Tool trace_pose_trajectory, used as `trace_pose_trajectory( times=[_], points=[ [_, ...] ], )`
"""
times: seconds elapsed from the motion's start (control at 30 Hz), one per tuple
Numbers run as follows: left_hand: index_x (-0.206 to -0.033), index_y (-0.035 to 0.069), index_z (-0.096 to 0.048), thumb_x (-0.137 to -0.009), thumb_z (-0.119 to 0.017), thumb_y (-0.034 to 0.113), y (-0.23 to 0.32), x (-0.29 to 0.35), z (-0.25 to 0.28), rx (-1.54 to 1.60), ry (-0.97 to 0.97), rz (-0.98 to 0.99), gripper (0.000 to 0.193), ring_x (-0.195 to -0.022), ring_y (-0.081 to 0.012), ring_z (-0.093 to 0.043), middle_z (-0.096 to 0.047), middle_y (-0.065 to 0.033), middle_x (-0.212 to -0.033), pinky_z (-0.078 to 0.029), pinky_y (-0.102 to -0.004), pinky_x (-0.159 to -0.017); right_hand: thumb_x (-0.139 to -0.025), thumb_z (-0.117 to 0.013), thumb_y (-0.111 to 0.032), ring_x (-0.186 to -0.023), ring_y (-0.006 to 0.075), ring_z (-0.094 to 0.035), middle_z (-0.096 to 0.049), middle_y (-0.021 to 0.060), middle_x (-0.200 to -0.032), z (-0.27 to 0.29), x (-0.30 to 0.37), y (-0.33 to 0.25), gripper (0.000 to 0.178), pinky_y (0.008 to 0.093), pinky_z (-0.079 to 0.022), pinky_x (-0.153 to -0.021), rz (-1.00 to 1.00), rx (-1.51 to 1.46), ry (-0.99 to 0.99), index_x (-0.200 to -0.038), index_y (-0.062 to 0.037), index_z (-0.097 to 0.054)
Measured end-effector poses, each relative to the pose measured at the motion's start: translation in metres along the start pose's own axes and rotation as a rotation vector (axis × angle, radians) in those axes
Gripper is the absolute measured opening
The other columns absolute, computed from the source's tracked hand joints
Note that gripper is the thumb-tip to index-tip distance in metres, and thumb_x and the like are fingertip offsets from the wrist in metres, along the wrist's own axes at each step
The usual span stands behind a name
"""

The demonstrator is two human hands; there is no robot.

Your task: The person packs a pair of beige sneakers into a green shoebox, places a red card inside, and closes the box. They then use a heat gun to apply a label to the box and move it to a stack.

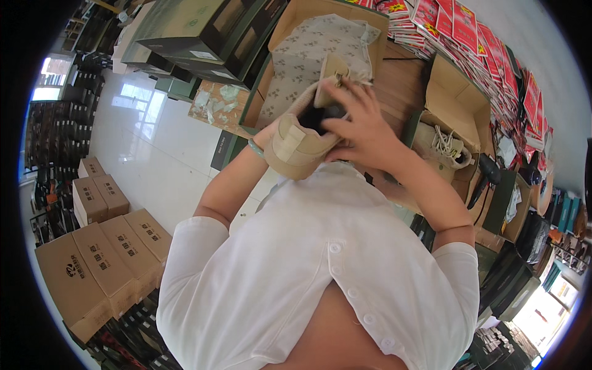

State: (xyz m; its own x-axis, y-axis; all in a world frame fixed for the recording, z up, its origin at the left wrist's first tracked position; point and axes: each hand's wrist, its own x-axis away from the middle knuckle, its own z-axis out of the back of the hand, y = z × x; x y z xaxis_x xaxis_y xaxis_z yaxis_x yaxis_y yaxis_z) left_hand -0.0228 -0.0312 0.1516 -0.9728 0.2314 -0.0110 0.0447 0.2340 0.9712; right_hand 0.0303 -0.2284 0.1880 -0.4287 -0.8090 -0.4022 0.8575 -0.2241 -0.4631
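A beige sneaker [296,145] is held up in front of my chest, its heel toward me and its dark opening facing up. My left hand [267,132], below a pale bangle [254,147], supports the shoe from its left side; the shoe hides most of its fingers. My right hand [364,123] is at the right side of the opening, fingers apart. Its upper fingers touch the tongue, while a lower finger reaches the collar and the thumb lies along the outside. Just beyond is an open shoebox [381,31] with patterned tissue paper [320,46] in it.
Another open box [456,80] holds a beige shoe [435,148] to the right, beside a black hair dryer [487,172]. Red printed packets [459,28] are piled at the back right. Green shoeboxes [185,34] stack at the back left; brown cartons [92,271] stand on the left.
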Motion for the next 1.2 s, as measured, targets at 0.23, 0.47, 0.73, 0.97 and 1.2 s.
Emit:
trace_pose_trajectory(
  times=[0.23,0.47,0.73,0.97,1.2],
  points=[
    [-0.145,0.013,-0.032,-0.087,-0.072,0.018,0.009,0.014,0.04,-0.193,-0.05,-0.11,0.07,-0.114,-0.0228,-0.058,-0.051,-0.0083,-0.133,-0.053,-0.0375,-0.094,-0.056,-0.088,-0.032,-0.127,0.0453,-0.041,-0.044,0.0102,-0.146,-0.044,-0.043,0.004,0.045,0.0559,-0.037,-0.105,-0.045,-0.211,-0.082,-0.085,-0.0096,-0.063],
    [-0.141,0.016,-0.04,-0.089,-0.065,0.047,0.007,0.018,0.085,0.918,-0.365,0.421,0.066,-0.112,-0.0305,-0.059,-0.052,-0.0122,-0.134,-0.049,-0.0394,-0.098,-0.061,-0.086,-0.042,-0.12,0.0388,-0.05,-0.05,0.0136,-0.137,-0.052,-0.089,-0.004,0.047,0.0465,-0.042,-0.101,-0.062,-0.055,-0.076,-0.089,-0.0075,-0.068],
    [-0.133,0.012,-0.047,-0.098,-0.05,0.045,-0.034,0.022,0.113,-0.154,-0.295,-0.068,0.048,-0.091,-0.0254,-0.066,-0.061,-0.0078,-0.113,-0.056,-0.0446,-0.074,-0.065,-0.083,-0.046,-0.112,0.0319,-0.057,-0.061,0.0135,-0.124,-0.068,-0.093,0.009,0.055,0.0386,-0.047,-0.094,-0.291,-0.246,-0.232,-0.095,-0.0015,-0.069],
    [-0.125,0.003,-0.051,-0.102,-0.046,0.013,-0.075,0.068,0.149,-0.107,0.719,0.285,0.026,-0.081,-0.0208,-0.064,-0.065,-0.0102,-0.099,-0.054,-0.0291,-0.074,-0.065,-0.083,-0.051,-0.097,0.0321,-0.064,-0.068,0.0177,-0.104,-0.072,-0.116,0.061,0.062,0.0375,-0.05,-0.082,-0.737,-0.234,-0.461,-0.098,-0.0005,-0.07],
    [-0.129,0.001,-0.051,-0.1,-0.046,0.011,-0.11,0.067,0.15,-0.924,0.823,-0.301,0.031,-0.102,-0.033,-0.057,-0.058,-0.018,-0.115,-0.047,-0.0415,-0.09,-0.068,-0.081,-0.054,-0.1,0.0335,-0.064,-0.069,0.0202,-0.103,-0.16,-0.117,0.125,0.071,0.0388,-0.049,-0.085,-0.563,-0.218,-0.807,-0.108,0.0024,-0.069]
  ],
)
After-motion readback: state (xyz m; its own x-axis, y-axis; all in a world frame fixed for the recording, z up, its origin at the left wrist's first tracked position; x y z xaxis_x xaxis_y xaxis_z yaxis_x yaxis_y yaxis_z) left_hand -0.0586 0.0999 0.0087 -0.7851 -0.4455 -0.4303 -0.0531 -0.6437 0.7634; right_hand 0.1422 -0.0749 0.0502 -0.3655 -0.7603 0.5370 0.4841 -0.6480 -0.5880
